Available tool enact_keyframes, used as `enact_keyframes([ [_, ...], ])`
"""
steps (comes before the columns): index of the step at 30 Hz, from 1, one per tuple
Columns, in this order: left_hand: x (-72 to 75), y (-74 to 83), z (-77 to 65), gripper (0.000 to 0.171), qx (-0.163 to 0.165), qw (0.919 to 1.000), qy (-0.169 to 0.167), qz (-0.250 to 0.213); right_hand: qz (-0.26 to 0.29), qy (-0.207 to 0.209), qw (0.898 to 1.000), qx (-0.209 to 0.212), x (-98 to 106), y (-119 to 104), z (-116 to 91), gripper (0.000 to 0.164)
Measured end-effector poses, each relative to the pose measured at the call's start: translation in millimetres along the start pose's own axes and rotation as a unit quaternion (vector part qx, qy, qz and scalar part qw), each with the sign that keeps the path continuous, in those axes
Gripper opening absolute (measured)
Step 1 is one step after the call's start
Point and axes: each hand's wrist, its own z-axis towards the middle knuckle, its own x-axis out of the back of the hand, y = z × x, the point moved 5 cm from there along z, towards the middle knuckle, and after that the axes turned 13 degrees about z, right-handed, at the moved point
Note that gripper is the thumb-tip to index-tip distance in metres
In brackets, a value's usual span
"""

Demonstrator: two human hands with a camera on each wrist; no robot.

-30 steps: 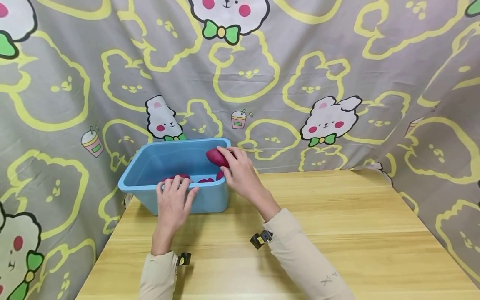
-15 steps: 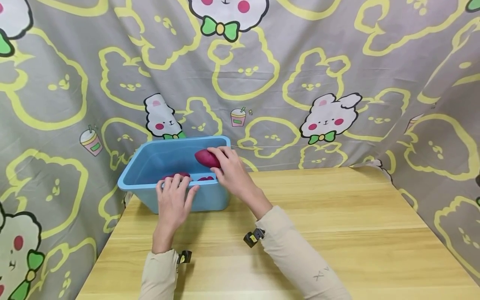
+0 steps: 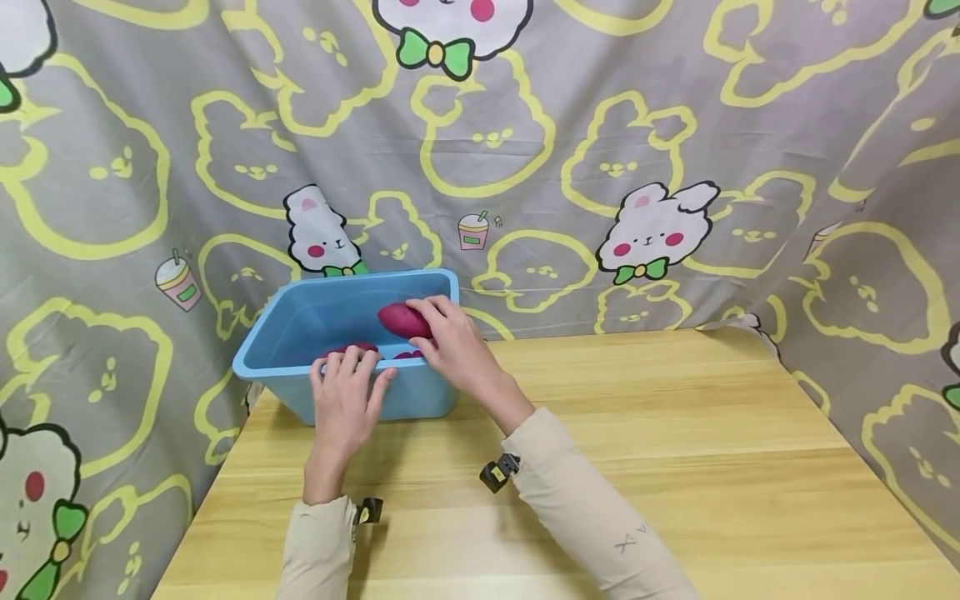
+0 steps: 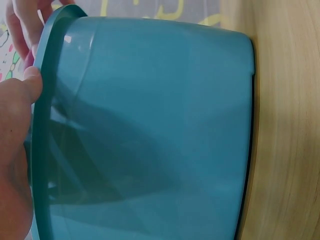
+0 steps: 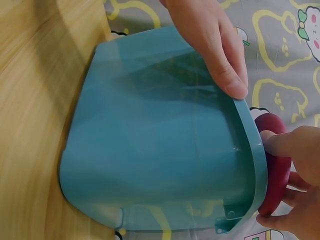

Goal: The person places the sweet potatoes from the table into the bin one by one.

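Fingers (image 3: 420,310) of the right hand (image 3: 456,348) curl around a purple sweet potato (image 3: 401,320), thumb on its near side and the other fingers wrapped over its top, so the hand grips it firmly. That sweet potato sits above the inside of a blue plastic tub (image 3: 420,398), just past the tub's near rim and toward its right end; the right wrist view shows it pressed between thumb and fingertips right against the outer edge of the rim. At the same time the left hand (image 3: 343,408) lies flat against the near wall of the tub, its fingers straight and slightly spread, with the fingertips (image 3: 352,360) hooked lightly over the rim; in the left wrist view the thumb lies along the edge of that rim. More sweet potatoes (image 3: 352,347) lie on the bottom of the tub, just behind the left hand's fingertips, only partly visible over the wall. Standing at the far left corner of a wooden table (image 3: 675,450), the tub backs up against a grey curtain (image 3: 675,125) printed with yellow outlines and white rabbits. Both forearms wear beige sleeves (image 3: 592,517).
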Motion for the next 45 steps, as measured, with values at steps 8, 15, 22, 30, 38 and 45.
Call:
enact_keyframes([
  [8, -1.6, 2.2, 0.0, 0.035, -0.002, 1.0, -0.001, -0.004, -0.008, -0.001, 1.0, -0.005, -3.3, 1.3, -0.8, 0.054],
  [15, 0.0, 1.4, 0.4, 0.035, 0.003, 1.0, -0.002, -0.002, -0.038, -0.017, 0.999, -0.017, -8.0, 1.6, 4.1, 0.052],
  [22, -1.0, 0.6, -1.3, 0.034, 0.003, 1.0, -0.002, -0.004, -0.039, -0.023, 0.999, -0.024, -11.7, 1.0, 4.0, 0.053],
  [30, -0.9, 0.2, -0.4, 0.032, 0.002, 1.0, 0.0, -0.006, -0.038, -0.029, 0.998, -0.029, -15.7, 1.0, 5.7, 0.053],
  [38, 0.9, -0.3, -1.1, 0.032, 0.003, 1.0, -0.002, -0.009, -0.036, -0.036, 0.998, -0.031, -19.8, -0.4, 6.4, 0.05],
  [45, 0.9, 0.5, -0.5, 0.031, 0.0, 1.0, 0.001, -0.008, -0.041, -0.037, 0.998, -0.032, -17.2, -2.6, 3.7, 0.039],
])
